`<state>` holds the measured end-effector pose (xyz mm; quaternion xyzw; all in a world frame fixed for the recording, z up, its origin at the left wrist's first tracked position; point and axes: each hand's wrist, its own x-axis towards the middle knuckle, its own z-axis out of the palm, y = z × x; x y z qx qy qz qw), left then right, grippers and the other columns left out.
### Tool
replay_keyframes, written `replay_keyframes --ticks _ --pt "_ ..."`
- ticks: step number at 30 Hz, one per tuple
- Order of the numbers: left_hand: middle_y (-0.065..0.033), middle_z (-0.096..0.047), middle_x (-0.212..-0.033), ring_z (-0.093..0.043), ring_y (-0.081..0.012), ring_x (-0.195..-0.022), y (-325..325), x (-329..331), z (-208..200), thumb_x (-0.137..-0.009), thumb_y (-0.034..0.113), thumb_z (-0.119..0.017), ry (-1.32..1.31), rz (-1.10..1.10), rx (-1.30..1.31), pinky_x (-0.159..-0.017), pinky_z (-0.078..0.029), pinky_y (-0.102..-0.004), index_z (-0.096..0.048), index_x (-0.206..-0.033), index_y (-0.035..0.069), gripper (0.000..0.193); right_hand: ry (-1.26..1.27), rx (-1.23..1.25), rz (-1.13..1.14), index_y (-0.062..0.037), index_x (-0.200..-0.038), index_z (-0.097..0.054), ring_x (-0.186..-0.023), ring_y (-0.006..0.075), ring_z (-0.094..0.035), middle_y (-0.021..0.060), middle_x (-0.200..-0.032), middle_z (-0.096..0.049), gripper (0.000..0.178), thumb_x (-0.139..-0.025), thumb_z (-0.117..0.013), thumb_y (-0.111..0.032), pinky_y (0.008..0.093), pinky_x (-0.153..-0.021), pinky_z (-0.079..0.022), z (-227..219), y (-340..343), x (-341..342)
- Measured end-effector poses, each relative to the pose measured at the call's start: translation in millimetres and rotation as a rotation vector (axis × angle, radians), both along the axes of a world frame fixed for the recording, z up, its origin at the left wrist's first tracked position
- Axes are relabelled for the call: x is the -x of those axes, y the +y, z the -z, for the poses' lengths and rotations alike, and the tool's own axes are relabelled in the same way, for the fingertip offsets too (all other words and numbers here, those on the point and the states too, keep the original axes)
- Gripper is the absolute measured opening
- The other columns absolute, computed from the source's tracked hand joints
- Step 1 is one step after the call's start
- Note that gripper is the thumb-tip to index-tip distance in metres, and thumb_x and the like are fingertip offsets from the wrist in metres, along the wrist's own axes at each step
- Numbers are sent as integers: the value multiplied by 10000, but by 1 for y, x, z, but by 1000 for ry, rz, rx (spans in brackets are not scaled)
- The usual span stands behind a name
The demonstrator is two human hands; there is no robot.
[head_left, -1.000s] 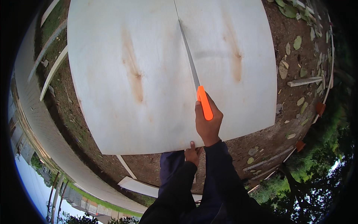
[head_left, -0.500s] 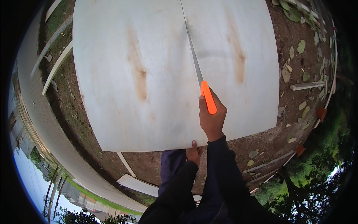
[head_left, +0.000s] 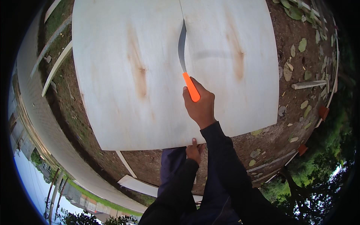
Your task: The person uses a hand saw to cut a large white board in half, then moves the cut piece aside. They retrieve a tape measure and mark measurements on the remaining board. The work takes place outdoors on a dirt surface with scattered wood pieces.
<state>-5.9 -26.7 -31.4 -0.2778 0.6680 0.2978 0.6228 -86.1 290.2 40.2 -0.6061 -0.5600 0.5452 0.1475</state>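
A large pale plywood sheet (head_left: 116, 82) with brown grain marks lies in front of me. From its far edge a thin cut runs toward me near the middle. My right hand (head_left: 202, 107) is closed round the orange handle of a handsaw (head_left: 191, 88), above the sheet. The saw's grey toothed blade bows to the left, its far end at the near end of the visible cut. At the sheet's near edge my left hand (head_left: 193, 153) grips the board, thumb on top and fingers below, partly hidden.
Bare soil with fallen leaves (head_left: 302, 45) and a short wood offcut (head_left: 309, 85) lies to the right. On the left are wood strips (head_left: 58, 67) and a long grey wall (head_left: 67, 131). A white board (head_left: 138, 185) rests on the ground near my legs.
My right hand and the saw handle have shifted left and away from me. The blade, straight before, is now bowed. My left hand stays at the near edge.
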Motion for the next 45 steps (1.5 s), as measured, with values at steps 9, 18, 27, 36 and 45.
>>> replay_keyframes --ticks 9,18,27,36,45 --pt "-110 -615 -1198 -628 -216 -1085 14 7 -6 -1024 384 -580 -69 -322 40 -881 -554 -342 -510 -1272 10 454 57 -188 222 39 -1268 -631 -593 84 -595 42 -693 -640 352 -927 -639 -49 265 -570 -504 -18 -29 -31" --pt "-131 -592 -1259 -622 -241 -1126 13 7 -4 -1022 388 -581 -73 -305 19 -935 -545 -356 -492 -1316 -1 495 83 -31 246 12 -887 -578 -540 140 -416 36 -611 -491 123 -931 -594 -101 321 -546 -421 43 66 11" --pt "-107 -604 -1247 -626 -209 -1104 19 8 -14 -1026 399 -568 -60 -300 62 -903 -560 -342 -492 -1325 2 503 102 -68 252 9 -944 -625 -514 164 -443 67 -609 -521 111 -920 -602 -97 331 -539 -436 25 34 11" --pt "-117 -579 -1267 -608 -259 -1153 20 9 -16 -1033 386 -559 -47 -315 111 -958 -542 -396 -463 -1359 -8 519 73 -169 253 37 -1254 -646 -659 116 -635 79 -789 -688 348 -921 -626 -65 271 -637 -531 -15 -33 -28" --pt "-125 -596 -1239 -611 -243 -1147 15 10 -8 -1030 382 -567 -82 -286 80 -960 -542 -374 -480 -1335 -7 502 71 -50 253 14 -981 -639 -540 133 -477 48 -638 -545 135 -930 -594 -103 312 -558 -457 27 34 14"
